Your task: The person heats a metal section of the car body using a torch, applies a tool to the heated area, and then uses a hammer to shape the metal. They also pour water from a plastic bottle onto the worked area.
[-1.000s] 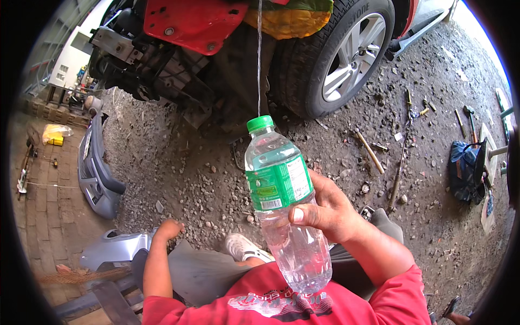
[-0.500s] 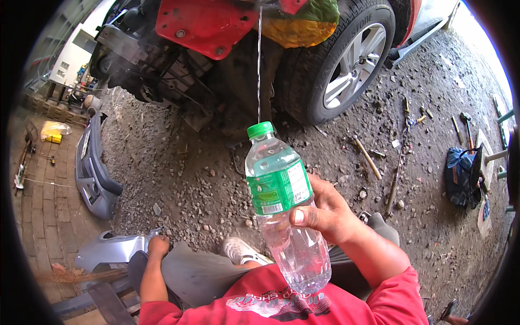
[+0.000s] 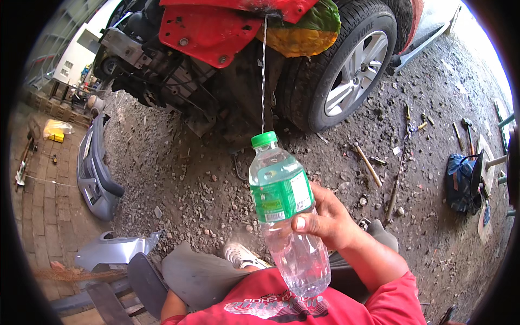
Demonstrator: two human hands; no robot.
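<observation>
My right hand point(image 3: 325, 219) is closed round a clear plastic water bottle point(image 3: 300, 252) with a green cap and a green label. The bottle stands nearly upright, a little tilted, in front of my red shirt, and its cap is on. Of my left arm only part of the forearm point(image 3: 173, 306) shows at the lower edge; the hand itself is hidden by my grey trouser leg point(image 3: 200, 271). A thin twisted-looking rod or line point(image 3: 264, 76) runs down from the red car part to just behind the bottle cap.
Ahead is a car with its front stripped: a red panel point(image 3: 211, 35), a wheel point(image 3: 352, 70), a green-and-yellow cloth point(image 3: 303, 40). A hammer point(image 3: 368, 165) lies on the gravel. A dark bag point(image 3: 460, 184) sits right; a bumper point(image 3: 95, 168) and silver panel point(image 3: 116, 250) lie left.
My left hand has left the silver panel and drawn back out of sight near my leg. The bottle stays in my right hand; the whole view has shifted slightly.
</observation>
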